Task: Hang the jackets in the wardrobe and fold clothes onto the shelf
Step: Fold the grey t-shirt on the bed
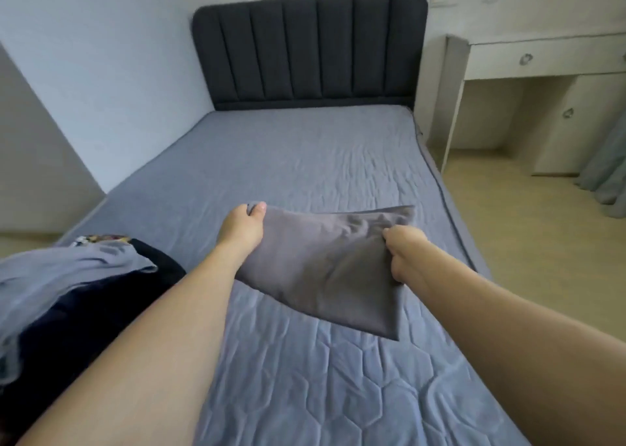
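Observation:
A folded grey garment [325, 262] hangs in the air just above the middle of the bed [305, 154]. My left hand [242, 225] pinches its far left corner between thumb and fingers. My right hand [403, 249] grips its right edge with curled fingers. The cloth's lower corner droops toward the quilted blue-grey mattress cover. At the bed's left edge lies a pile of other clothes: a light blue-grey garment [61, 276] on top of a black one [84, 323], with a patterned piece [101, 239] behind them.
A dark padded headboard [308, 49] stands at the far end against the wall. A white desk with drawers [542, 62] is to the right, with curtains [606, 177] at the right edge. Pale floor [528, 242] runs along the bed's right side.

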`<state>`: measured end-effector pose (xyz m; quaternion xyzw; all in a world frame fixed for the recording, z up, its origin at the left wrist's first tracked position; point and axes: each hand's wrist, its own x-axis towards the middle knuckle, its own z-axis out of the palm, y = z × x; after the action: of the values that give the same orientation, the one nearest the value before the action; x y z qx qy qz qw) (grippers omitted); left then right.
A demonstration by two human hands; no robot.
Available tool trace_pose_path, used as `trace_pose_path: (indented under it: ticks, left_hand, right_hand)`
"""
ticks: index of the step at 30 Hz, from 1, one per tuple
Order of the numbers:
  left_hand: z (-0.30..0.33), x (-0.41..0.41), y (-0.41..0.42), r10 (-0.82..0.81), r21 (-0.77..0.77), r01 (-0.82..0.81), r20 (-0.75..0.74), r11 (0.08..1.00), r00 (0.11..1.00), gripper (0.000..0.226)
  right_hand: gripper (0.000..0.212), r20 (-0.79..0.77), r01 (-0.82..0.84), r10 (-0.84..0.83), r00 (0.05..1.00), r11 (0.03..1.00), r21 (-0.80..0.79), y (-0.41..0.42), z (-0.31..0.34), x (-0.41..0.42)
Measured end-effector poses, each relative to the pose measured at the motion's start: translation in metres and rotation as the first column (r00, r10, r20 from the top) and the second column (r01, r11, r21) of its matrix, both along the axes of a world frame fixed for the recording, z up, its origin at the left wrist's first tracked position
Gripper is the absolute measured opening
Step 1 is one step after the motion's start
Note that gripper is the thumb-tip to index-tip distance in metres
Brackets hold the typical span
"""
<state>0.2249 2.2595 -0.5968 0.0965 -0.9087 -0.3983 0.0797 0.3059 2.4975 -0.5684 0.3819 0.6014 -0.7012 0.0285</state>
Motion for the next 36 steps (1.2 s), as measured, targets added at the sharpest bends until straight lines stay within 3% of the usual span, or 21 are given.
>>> trace_pose_path:
  ticks: [2, 5, 7, 9, 12, 15, 19, 24, 27, 31, 36]
  left_hand:
    - [0.093, 0.007, -0.054, 0.09, 0.02, -0.089, -0.024, 0.996, 0.996, 0.046]
    - [0.257, 0.031, -0.146, 0.217, 0.086, -0.209, -0.102, 0.974, 0.971, 0.037]
    - [0.368, 0.061, -0.211, 0.334, 0.113, -0.319, -0.159, 0.941, 0.929, 0.036]
    - [0.467, 0.1, -0.277, 0.461, 0.122, -0.445, -0.199, 0.887, 0.865, 0.036]
    - [0.586, 0.17, -0.373, 0.608, 0.129, -0.595, -0.234, 0.793, 0.759, 0.038]
    - [0.67, 0.239, -0.464, 0.716, 0.142, -0.708, -0.261, 0.692, 0.647, 0.038]
    - [0.728, 0.312, -0.571, 0.806, 0.21, -0.787, -0.292, 0.579, 0.515, 0.041]
    - [0.731, 0.379, -0.693, 0.89, 0.271, -0.863, -0.297, 0.426, 0.346, 0.037]
    - [0.722, 0.39, -0.752, 0.914, 0.295, -0.879, -0.279, 0.375, 0.296, 0.039]
    - [0.716, 0.379, -0.867, 0.933, 0.309, -0.898, -0.274, 0.314, 0.232, 0.041]
    - [0.747, 0.35, -1.028, 0.942, 0.343, -0.894, -0.27, 0.288, 0.2, 0.036]
  right_hand:
    - [0.036, -0.022, -0.118, 0.119, 0.993, 0.993, 0.03, -0.03, 0.073, -0.022]
    - [0.04, -0.086, -0.237, 0.251, 0.964, 0.961, 0.146, -0.113, 0.239, -0.041]
    - [0.047, -0.106, -0.353, 0.389, 0.915, 0.901, 0.252, -0.181, 0.343, -0.042]
    - [0.051, -0.145, -0.414, 0.46, 0.876, 0.872, 0.262, -0.252, 0.443, -0.028]
    - [0.049, -0.247, -0.564, 0.634, 0.733, 0.77, 0.299, -0.361, 0.565, -0.002]
    - [0.042, -0.291, -0.671, 0.743, 0.603, 0.669, 0.319, -0.459, 0.64, 0.029]
    - [0.042, -0.335, -0.768, 0.827, 0.452, 0.551, 0.326, -0.593, 0.689, 0.061]
    - [0.042, -0.379, -0.821, 0.91, 0.169, 0.343, 0.456, -0.758, 0.712, 0.097]
    - [0.045, -0.371, -0.817, 0.918, 0.139, 0.318, 0.481, -0.834, 0.716, 0.102]
    - [0.043, -0.377, -0.825, 0.926, 0.032, 0.238, 0.513, -0.966, 0.709, 0.078]
    - [0.043, -0.383, -0.865, 0.923, 0.048, 0.23, 0.446, -1.134, 0.734, 0.035]
